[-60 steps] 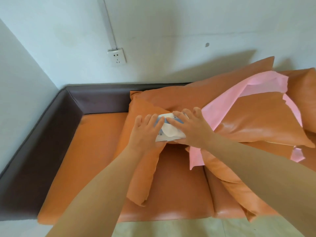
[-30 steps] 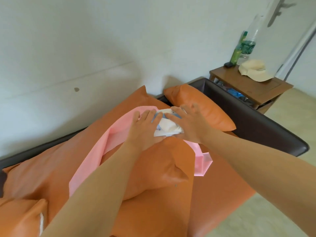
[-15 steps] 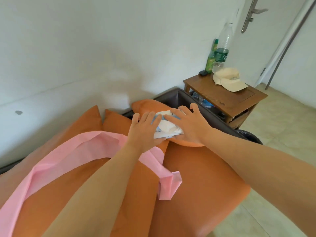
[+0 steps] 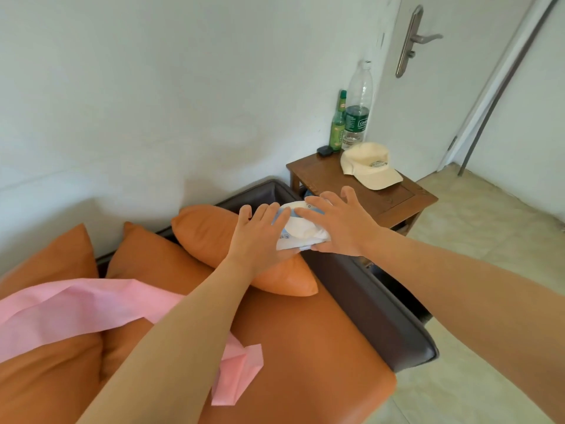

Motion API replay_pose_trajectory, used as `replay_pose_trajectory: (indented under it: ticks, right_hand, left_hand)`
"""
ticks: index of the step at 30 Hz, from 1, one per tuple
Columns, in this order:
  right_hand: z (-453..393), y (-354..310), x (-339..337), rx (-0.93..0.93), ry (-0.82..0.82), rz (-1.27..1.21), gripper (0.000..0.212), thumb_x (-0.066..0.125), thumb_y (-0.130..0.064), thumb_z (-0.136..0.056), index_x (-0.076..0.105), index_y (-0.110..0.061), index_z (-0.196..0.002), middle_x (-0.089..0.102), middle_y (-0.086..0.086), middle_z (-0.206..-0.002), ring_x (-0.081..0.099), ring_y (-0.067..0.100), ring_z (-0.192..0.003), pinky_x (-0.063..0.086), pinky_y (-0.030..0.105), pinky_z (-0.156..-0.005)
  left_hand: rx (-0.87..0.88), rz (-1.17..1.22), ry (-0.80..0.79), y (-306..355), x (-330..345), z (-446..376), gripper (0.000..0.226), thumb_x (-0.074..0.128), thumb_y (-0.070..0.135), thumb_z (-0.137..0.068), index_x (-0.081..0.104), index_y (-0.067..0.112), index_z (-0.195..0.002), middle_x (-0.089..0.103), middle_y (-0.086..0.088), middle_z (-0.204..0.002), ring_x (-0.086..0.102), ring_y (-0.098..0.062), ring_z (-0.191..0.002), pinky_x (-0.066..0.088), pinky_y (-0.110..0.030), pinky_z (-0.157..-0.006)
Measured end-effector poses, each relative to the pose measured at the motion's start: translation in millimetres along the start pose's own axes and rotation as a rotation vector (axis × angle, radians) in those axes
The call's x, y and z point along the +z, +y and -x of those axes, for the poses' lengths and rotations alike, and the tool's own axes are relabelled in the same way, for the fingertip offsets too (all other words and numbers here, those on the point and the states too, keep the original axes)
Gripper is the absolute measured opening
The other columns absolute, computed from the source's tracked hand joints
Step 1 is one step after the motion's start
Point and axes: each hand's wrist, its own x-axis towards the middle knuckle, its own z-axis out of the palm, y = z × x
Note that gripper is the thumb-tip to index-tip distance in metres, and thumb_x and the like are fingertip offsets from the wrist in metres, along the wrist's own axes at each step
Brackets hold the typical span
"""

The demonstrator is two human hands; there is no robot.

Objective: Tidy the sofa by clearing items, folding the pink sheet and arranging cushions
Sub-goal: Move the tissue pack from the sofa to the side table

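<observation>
I hold a soft white pack with blue print between both hands, in the air above the sofa's dark right armrest. My left hand grips its left side with the fingers laid over the top. My right hand grips its right side, fingers spread on top and thumb underneath. The pink sheet lies crumpled across the orange seat at the lower left, partly under my left forearm. One orange cushion leans on the armrest below the pack. Two more cushions stand against the back.
A small wooden side table stands just beyond the armrest. On it are a cream cap, a clear bottle, a green bottle and a small dark object. A white door is behind it, with tiled floor to the right.
My view and both hands have swung right along the sofa with the pack, from its left end to the right armrest. The side table is now closer to the pack.
</observation>
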Motion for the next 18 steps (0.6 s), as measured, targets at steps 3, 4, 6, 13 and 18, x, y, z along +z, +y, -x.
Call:
replay_pose_trajectory:
  ticks: [3, 4, 6, 13, 18]
  right_hand:
    - [-11, 33, 17, 0.006, -0.005, 0.018, 0.074, 0.059, -0.065, -0.075, 0.044, -0.028, -0.138, 0.049, 0.007, -0.138, 0.049, 0.033, -0.119, 0.022, 0.050, -0.091]
    - [-14, 43, 21, 0.017, -0.013, 0.015, 0.076, 0.062, -0.063, -0.075, 0.041, -0.029, -0.140, 0.046, 0.006, -0.141, 0.046, 0.032, -0.123, 0.021, 0.051, -0.093]
    - [-25, 63, 28, 0.018, -0.029, 0.015, 0.077, 0.060, -0.062, -0.079, 0.035, -0.030, -0.143, 0.040, 0.005, -0.146, 0.039, 0.031, -0.129, 0.020, 0.053, -0.097]
    - [-68, 129, 64, -0.001, -0.072, -0.026, 0.075, 0.053, -0.058, -0.087, 0.017, -0.034, -0.149, 0.021, 0.000, -0.156, 0.018, 0.027, -0.142, 0.014, 0.054, -0.107]
    - [-98, 168, 99, -0.026, -0.126, -0.079, 0.073, 0.052, -0.055, -0.089, 0.014, -0.035, -0.149, 0.016, 0.001, -0.157, 0.012, 0.025, -0.144, 0.014, 0.055, -0.107]
  left_hand:
    - [-0.018, 0.017, -0.033, 11, 14, -30, 0.076, 0.063, 0.070, -0.072, 0.058, 0.016, -0.126, 0.061, -0.008, -0.123, 0.058, -0.025, -0.108, 0.027, -0.042, -0.088]
    - [-0.020, 0.030, -0.037, 14, 19, -42, 0.077, 0.064, 0.070, -0.071, 0.058, 0.016, -0.126, 0.061, -0.008, -0.123, 0.058, -0.026, -0.108, 0.027, -0.042, -0.089]
    - [-0.024, 0.055, -0.031, 16, 33, -64, 0.077, 0.067, 0.068, -0.069, 0.058, 0.015, -0.124, 0.061, -0.009, -0.122, 0.059, -0.027, -0.107, 0.027, -0.043, -0.089]
    - [-0.070, 0.110, -0.057, 20, 83, -132, 0.074, 0.066, 0.067, -0.071, 0.056, 0.015, -0.123, 0.060, -0.008, -0.121, 0.058, -0.026, -0.105, 0.027, -0.043, -0.087]
    - [-0.119, 0.092, -0.126, 32, 118, -173, 0.072, 0.065, 0.064, -0.075, 0.055, 0.015, -0.126, 0.058, -0.009, -0.123, 0.056, -0.027, -0.107, 0.036, -0.044, -0.086]
